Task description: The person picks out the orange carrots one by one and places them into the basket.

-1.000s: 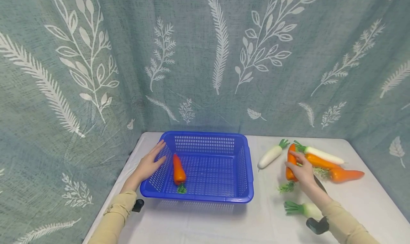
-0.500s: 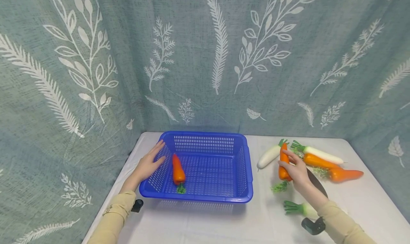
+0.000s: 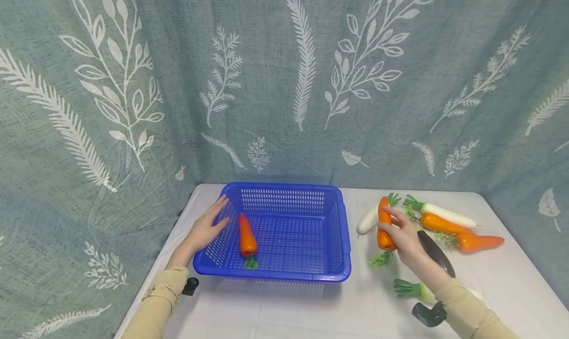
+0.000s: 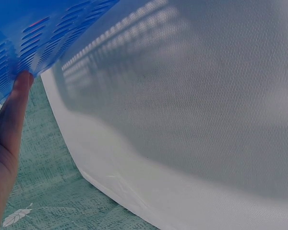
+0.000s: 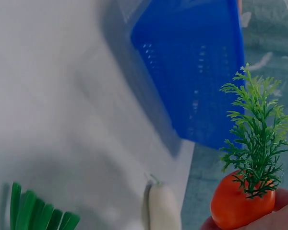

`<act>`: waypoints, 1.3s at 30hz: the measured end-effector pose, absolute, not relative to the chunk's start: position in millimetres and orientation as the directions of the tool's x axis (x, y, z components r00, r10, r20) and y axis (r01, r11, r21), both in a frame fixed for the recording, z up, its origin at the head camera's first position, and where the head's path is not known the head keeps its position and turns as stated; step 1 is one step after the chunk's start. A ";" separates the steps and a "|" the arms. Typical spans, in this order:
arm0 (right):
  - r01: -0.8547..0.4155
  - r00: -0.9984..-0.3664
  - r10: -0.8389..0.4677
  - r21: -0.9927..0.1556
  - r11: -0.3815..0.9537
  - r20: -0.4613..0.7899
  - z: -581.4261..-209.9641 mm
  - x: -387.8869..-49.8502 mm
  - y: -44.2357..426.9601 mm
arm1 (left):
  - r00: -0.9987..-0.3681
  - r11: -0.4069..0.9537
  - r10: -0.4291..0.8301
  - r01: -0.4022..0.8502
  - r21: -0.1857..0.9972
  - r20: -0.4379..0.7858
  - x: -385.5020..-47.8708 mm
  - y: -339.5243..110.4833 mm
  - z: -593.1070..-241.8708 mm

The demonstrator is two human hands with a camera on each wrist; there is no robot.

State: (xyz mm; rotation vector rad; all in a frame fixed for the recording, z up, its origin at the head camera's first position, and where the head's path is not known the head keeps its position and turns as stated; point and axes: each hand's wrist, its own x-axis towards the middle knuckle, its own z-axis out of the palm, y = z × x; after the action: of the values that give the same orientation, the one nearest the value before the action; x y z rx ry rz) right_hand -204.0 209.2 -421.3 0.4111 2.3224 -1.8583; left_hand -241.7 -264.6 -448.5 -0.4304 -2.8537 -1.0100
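My right hand (image 3: 403, 233) grips an orange carrot (image 3: 384, 225) by its side, above the table to the right of the basket. The carrot's tip points away and its leafy green top (image 5: 257, 129) hangs toward me. At the blue plastic basket's (image 3: 284, 275) left side, my left hand (image 3: 206, 230) rests with extended fingers against the rim. Its fingers (image 4: 20, 96) touch the perforated wall in the left wrist view. Inside the basket, toward the left, lies another orange carrot (image 3: 247, 237).
A white radish (image 3: 366, 221) lies behind the held carrot. Farther right are another white radish (image 3: 449, 214) and two carrots (image 3: 444, 224). A dark elongated thing (image 3: 435, 252) and a green-topped radish (image 3: 409, 288) are partly covered by my right arm. A patterned curtain (image 3: 284, 82) hangs behind the table.
My right hand has moved left with the carrot, from beside the other vegetables toward the basket. My left hand has stayed at the basket's rim.
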 end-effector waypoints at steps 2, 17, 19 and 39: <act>0.294 -0.954 0.118 -0.938 0.185 -0.276 -420.9 -203.7 205.9 | -0.957 0.740 0.234 0.289 0.607 0.170 -241.4 -264.3 -448.2; 0.300 -0.952 0.087 -0.949 0.100 -0.292 -415.0 -200.0 185.1 | -0.957 0.737 0.235 0.288 0.612 0.167 -240.7 -263.3 -446.7; 0.303 -0.952 0.081 -0.949 0.090 -0.296 -414.6 -200.0 183.1 | -0.957 0.738 0.236 0.289 0.610 0.168 -241.1 -263.6 -447.1; 0.296 -0.955 0.029 -0.954 0.040 -0.295 -406.7 -199.3 163.5 | -0.954 0.734 0.241 0.299 0.609 0.178 -243.6 -264.2 -449.7</act>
State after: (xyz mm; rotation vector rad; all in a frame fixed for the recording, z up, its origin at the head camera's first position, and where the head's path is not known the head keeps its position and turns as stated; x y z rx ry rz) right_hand -199.3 163.5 -406.7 0.3363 2.1147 -2.0232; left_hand -243.6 -264.2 -449.7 -0.4445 -2.8443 -1.0220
